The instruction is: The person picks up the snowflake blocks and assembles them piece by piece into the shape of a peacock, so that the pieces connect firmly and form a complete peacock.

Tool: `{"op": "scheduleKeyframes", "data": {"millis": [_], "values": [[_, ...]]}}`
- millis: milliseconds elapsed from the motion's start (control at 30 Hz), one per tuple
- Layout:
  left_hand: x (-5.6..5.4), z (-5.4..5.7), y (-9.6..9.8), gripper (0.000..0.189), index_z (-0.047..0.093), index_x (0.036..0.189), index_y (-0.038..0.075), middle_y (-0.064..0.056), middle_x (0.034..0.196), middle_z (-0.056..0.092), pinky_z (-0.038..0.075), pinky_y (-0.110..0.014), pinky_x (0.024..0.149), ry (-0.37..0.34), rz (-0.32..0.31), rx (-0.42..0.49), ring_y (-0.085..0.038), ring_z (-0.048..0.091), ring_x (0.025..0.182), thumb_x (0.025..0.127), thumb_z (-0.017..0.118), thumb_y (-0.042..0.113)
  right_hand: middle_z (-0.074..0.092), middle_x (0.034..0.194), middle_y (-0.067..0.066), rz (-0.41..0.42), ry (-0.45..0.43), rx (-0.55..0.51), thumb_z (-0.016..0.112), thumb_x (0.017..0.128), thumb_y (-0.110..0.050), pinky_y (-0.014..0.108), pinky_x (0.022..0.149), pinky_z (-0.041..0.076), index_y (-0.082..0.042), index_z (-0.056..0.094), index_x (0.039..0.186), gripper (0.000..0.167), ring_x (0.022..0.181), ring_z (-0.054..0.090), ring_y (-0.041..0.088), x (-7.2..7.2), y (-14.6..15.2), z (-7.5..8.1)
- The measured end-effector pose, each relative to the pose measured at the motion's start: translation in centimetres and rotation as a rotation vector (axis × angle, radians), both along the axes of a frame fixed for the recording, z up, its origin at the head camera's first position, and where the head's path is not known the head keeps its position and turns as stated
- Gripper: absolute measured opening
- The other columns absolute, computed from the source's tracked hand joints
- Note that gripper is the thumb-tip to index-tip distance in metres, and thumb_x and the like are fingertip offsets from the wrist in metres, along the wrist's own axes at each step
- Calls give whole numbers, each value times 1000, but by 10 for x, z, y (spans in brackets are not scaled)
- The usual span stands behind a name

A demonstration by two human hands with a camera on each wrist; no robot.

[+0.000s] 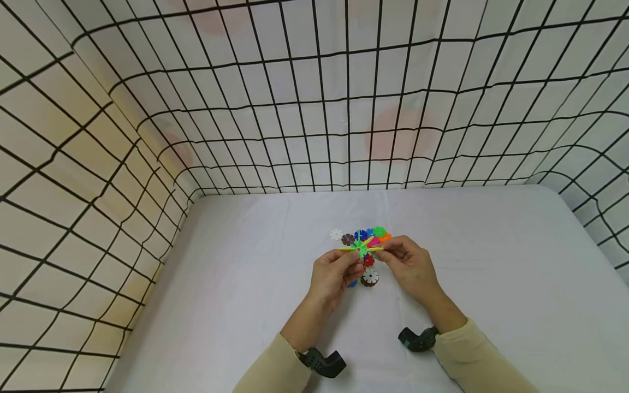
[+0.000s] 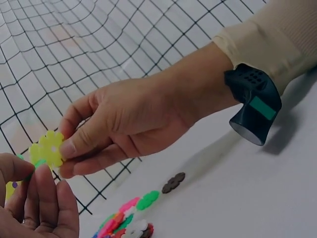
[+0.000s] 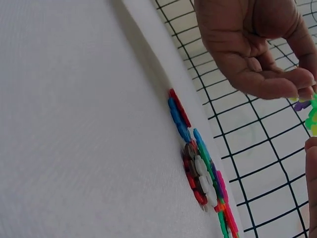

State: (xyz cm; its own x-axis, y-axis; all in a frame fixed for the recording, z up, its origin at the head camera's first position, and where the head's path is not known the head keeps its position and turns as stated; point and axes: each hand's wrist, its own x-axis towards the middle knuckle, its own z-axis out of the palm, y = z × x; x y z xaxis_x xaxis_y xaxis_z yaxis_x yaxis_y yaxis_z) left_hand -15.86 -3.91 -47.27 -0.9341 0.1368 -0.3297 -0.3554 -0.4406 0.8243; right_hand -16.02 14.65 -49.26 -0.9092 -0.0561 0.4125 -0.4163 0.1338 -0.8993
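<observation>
My left hand [image 1: 336, 273] pinches a green snowflake disc [image 1: 359, 249], which has yellow discs standing edge-on around it. Opposite it, my right hand [image 1: 411, 268] pinches a yellow snowflake disc [image 2: 48, 148] between thumb and fingers. This yellow disc meets the green one at its edge; whether they are slotted together I cannot tell. In the left wrist view, the left hand [image 2: 42, 203] partly hides the joined discs. The right wrist view shows the left hand [image 3: 262, 54] above, with part of the green disc [image 3: 313, 119] at the frame's edge.
Beneath and behind the hands lies a loose pile of colourful snowflake discs, including a red disc [image 1: 368, 261], a white disc [image 1: 371, 276] and a green disc [image 1: 379, 232]. A white cloth [image 1: 236, 284] covers the table. Black wire mesh [image 1: 319, 101] borders its back and sides.
</observation>
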Motion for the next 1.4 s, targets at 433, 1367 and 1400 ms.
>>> {"op": "scheduleKeyframes", "data": {"millis": [433, 1367, 1400], "values": [[0, 6, -6, 16, 68, 75, 11, 2, 72, 73, 62, -26, 67, 98, -76, -98, -6, 69, 61, 89, 72, 4, 77, 88, 19, -76, 214, 150, 76, 74, 22, 11, 70, 57, 1, 76, 92, 28, 80, 69, -7, 0, -1, 3], [-8, -4, -10, 14, 69, 94, 1, 1, 86, 74, 63, -31, 82, 173, -88, -268, -13, 75, 80, 92, 74, 14, 79, 100, 8, -125, -11, 503, 82, 85, -8, 28, 75, 62, -7, 74, 108, 25, 84, 75, 22, 0, 0, 5], [-8, -5, -12, 14, 68, 94, 2, 0, 88, 74, 63, -34, 84, 176, -77, -283, -17, 76, 83, 92, 73, 15, 78, 101, 7, -106, -87, 557, 82, 86, -15, 31, 74, 62, -9, 73, 111, 27, 84, 74, 22, -1, 0, 3]]}}
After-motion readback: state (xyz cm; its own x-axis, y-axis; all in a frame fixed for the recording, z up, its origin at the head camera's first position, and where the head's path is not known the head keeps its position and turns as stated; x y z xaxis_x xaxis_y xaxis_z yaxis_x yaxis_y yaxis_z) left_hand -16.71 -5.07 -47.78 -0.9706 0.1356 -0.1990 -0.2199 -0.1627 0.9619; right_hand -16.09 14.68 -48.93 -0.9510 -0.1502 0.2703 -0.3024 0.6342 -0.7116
